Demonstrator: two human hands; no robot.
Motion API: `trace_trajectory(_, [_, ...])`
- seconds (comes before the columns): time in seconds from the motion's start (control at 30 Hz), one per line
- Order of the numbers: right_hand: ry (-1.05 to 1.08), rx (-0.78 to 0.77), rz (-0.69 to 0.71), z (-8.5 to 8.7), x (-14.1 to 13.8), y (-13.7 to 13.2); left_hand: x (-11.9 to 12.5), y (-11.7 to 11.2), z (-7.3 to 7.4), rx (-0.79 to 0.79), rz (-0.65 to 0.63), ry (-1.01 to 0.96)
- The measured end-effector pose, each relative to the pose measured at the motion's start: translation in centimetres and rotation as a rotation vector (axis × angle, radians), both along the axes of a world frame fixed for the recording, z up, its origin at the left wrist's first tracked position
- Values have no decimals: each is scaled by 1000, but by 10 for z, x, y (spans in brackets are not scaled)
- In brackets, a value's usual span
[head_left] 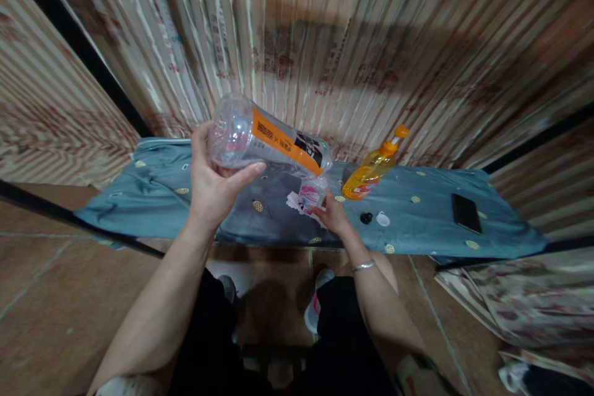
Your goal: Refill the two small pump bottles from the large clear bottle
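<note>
My left hand (214, 184) is closed round the base of a large clear plastic bottle (266, 139) with an orange and black label. The bottle is tipped on its side, its mouth pointing down to the right. Under that mouth stands a small clear cup (312, 193) with a pink print, and my right hand (334, 215) grips it on a blue-grey patterned cloth (158, 189) over a low table. A silver bangle is on my right wrist.
An orange-filled bottle (371, 170) with an orange cap stands just right of the cup. A black cap (366, 218) and a white cap (383, 219) lie near it. A black phone (466, 212) rests at the right end. Striped curtains hang behind.
</note>
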State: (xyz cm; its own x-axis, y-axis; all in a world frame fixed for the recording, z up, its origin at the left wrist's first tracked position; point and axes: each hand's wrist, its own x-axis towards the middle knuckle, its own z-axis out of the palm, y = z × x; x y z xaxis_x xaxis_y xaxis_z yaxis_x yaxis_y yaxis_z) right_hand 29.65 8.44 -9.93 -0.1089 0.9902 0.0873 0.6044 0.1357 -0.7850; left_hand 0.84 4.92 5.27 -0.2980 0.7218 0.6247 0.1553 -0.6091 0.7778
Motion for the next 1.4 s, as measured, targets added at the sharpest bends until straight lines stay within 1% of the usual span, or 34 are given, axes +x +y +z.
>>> trace_trajectory(0.23, [0,-9,-1,1,0,0,-1,2,-1,5,-35,-12])
trace_trajectory(0.43, [15,10,7,1,0,0,3,4,1,51,-15,-33])
trace_trajectory(0.57, [34,6,14,0,0,0,2,3,2,39,-19,-31])
trace_trajectory(0.77, [5,1,26,2,2,-1,-1,7,1,41,-58,-18])
trace_trajectory(0.9, [-13,7,14,1,2,-1,-2,14,-2,78,-83,-46])
trace_trajectory(1.07, [8,20,6,-4,1,0,-1,27,-9,193,-52,-4])
trace_trajectory(1.17, [-22,23,-4,-4,2,0,0,30,-10,220,-49,6])
trace_trajectory(1.3, [-12,30,0,-2,2,0,3,29,-7,237,-59,-6])
trace_trajectory(1.4, [9,26,19,-2,2,0,4,24,-5,197,-62,-14])
